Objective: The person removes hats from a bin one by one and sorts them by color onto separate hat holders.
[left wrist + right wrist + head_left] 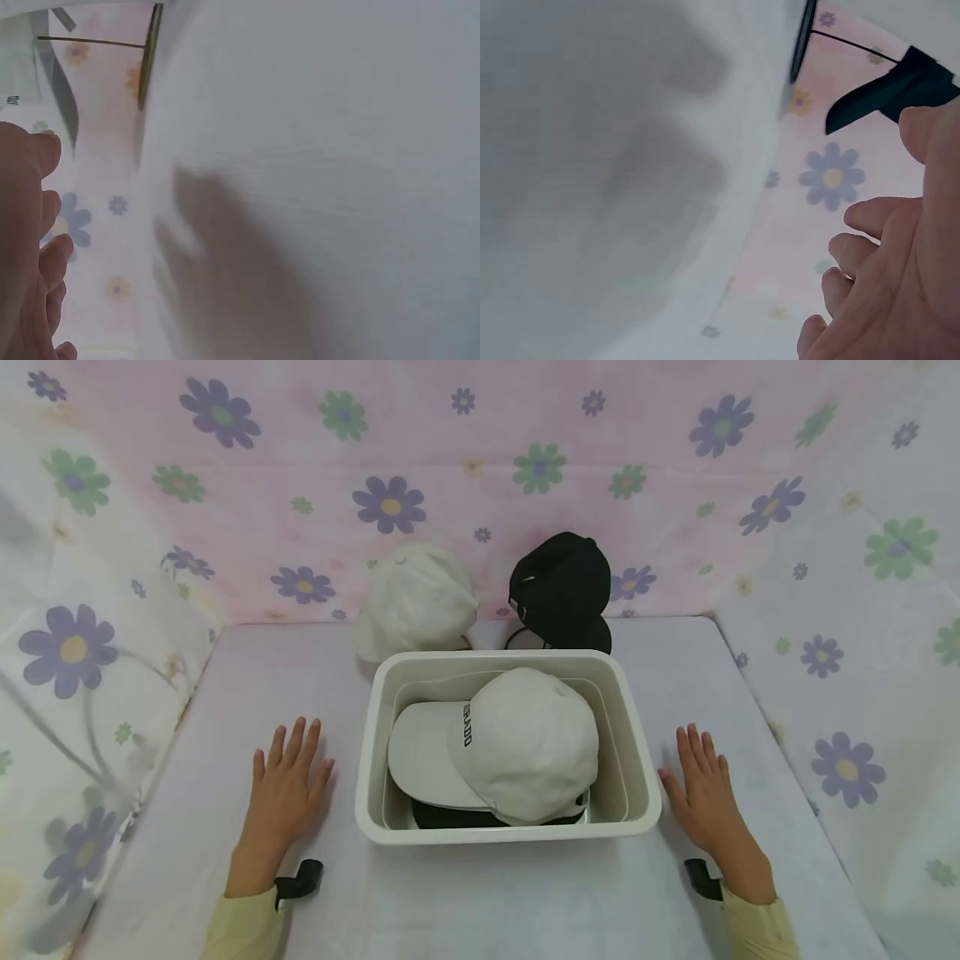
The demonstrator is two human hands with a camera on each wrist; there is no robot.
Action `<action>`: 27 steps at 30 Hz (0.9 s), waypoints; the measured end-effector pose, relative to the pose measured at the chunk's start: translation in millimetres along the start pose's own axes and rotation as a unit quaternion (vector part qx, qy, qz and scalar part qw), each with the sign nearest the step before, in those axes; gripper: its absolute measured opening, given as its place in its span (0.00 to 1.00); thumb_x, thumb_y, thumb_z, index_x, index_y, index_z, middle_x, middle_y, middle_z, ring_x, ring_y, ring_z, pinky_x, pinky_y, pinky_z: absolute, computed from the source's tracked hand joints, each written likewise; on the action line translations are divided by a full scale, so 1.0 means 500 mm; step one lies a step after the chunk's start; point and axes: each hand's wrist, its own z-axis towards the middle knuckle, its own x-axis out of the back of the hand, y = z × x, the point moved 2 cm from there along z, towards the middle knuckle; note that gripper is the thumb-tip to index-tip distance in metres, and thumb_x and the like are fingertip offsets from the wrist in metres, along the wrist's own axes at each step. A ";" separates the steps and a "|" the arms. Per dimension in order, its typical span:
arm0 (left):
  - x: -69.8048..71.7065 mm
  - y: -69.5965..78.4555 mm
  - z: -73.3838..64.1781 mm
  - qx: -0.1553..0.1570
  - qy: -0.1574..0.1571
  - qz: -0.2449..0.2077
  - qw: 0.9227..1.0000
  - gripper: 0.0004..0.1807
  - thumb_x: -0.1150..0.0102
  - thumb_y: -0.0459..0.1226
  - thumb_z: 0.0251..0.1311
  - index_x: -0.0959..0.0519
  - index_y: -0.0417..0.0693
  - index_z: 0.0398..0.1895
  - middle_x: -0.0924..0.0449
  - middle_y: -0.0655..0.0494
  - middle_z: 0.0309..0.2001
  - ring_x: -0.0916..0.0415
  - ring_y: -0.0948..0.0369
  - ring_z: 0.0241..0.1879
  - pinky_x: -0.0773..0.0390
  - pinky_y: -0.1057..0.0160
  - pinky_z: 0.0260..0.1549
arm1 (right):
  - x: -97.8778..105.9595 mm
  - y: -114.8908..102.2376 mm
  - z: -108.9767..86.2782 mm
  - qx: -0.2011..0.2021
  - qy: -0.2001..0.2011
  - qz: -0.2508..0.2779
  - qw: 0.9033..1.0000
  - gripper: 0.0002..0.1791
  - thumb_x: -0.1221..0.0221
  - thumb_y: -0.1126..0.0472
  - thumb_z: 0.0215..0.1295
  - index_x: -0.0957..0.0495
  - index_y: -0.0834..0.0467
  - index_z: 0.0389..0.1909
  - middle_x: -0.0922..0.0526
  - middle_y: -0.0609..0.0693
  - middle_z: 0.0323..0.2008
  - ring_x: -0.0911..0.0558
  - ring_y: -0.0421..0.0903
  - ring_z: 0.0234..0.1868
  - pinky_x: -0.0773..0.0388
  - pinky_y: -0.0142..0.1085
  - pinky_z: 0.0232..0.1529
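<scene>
A cream plastic bin (508,836) stands in the middle of the table. Inside it lies a white baseball cap (536,743), brim to the left, with dark lettering on its front. Under that cap shows part of a black item (450,817), mostly hidden. My left hand (287,793), fingers extended, is over the table left of the bin and holds nothing. On the other side, my right hand (703,793) is likewise extended, its thumb close to the bin's right wall. Shadows below both hands appear in the wrist views.
Behind the bin, a white cap (420,597) and a black cap (566,589) sit raised on thin stands, the black one to the right. Flowered cloth (435,443) walls the table at the back and both sides. The table (480,902) has a white cover.
</scene>
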 end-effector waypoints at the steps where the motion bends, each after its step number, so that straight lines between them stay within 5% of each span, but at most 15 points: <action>1: 0.004 0.003 0.000 -0.004 0.002 -0.003 1.000 0.35 0.58 0.48 0.79 0.49 0.43 0.82 0.52 0.37 0.80 0.59 0.36 0.79 0.57 0.25 0.69 | 0.003 -0.005 -0.001 0.005 0.004 0.005 1.000 0.40 0.55 0.49 0.81 0.60 0.65 0.81 0.60 0.67 0.80 0.63 0.65 0.81 0.66 0.68 0.75; 11: 0.062 0.041 0.007 -0.035 0.021 -0.027 0.999 0.35 0.60 0.50 0.80 0.52 0.47 0.83 0.52 0.37 0.80 0.62 0.38 0.80 0.58 0.25 0.70 | 0.054 -0.075 -0.004 0.072 0.036 0.070 0.994 0.38 0.51 0.54 0.81 0.57 0.60 0.82 0.56 0.65 0.81 0.65 0.57 0.82 0.69 0.63 0.77; 27: 0.169 0.096 0.021 -0.076 0.033 -0.041 0.996 0.35 0.61 0.50 0.81 0.53 0.48 0.83 0.55 0.41 0.81 0.65 0.42 0.81 0.64 0.31 0.74 | 0.141 -0.172 0.022 0.149 0.032 0.076 0.985 0.40 0.48 0.56 0.78 0.56 0.54 0.83 0.55 0.58 0.82 0.62 0.51 0.83 0.70 0.51 0.80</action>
